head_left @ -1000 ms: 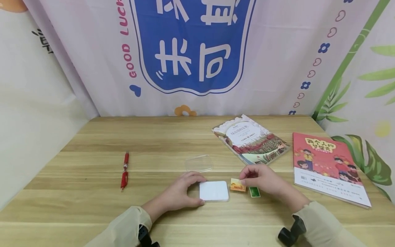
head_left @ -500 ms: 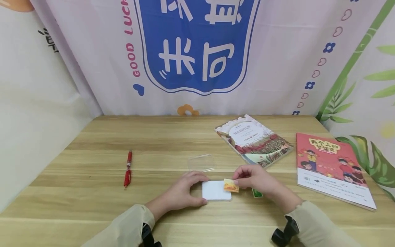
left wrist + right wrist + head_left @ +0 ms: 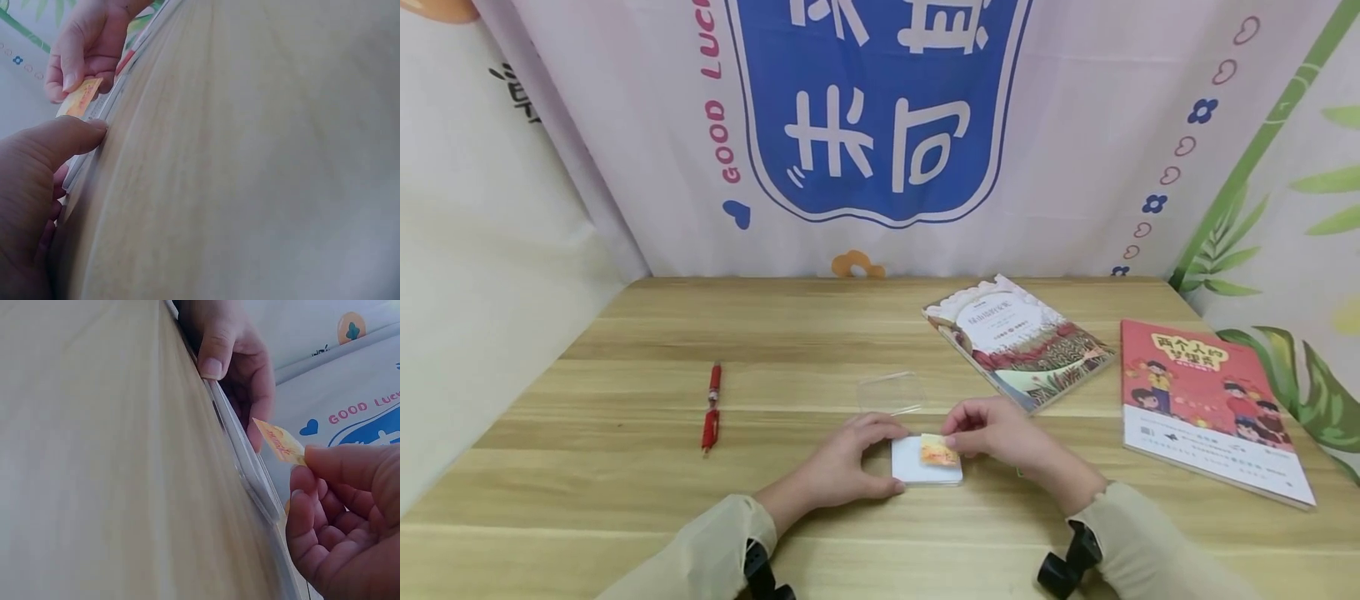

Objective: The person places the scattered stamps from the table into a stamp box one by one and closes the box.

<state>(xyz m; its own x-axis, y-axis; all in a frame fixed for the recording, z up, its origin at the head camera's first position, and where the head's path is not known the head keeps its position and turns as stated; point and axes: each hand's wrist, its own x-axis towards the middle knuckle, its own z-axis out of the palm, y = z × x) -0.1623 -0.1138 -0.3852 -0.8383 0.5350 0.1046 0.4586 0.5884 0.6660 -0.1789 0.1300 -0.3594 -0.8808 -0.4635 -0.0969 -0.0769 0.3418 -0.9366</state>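
Note:
A thin white rounded block (image 3: pixel 913 463), like a stack of cards in a clear case, lies flat on the table. My left hand (image 3: pixel 846 462) holds its left end between thumb and fingers; the thumb (image 3: pixel 69 139) sits along the near edge. Above the block's right half, my right hand (image 3: pixel 1000 437) pinches a small yellow-orange printed paper piece (image 3: pixel 938 451) by its right edge. In the right wrist view that paper piece (image 3: pixel 279 442) stands tilted, apart from the block. Only a sliver of a small green piece (image 3: pixel 1020 473) shows under the right wrist.
A clear plastic lid (image 3: pixel 891 392) lies just behind the block. A red pen (image 3: pixel 711 408) is off to the left. Two books rest on the right: one flowery (image 3: pixel 1018 342), one red and white (image 3: pixel 1210 408). A printed cloth (image 3: pixel 1060 167) hangs behind the table (image 3: pixel 820 533).
My right hand has carried the yellow-orange paper piece leftward, from beside the white block to over it. The green piece has become mostly covered by the hand. My left hand keeps its hold.

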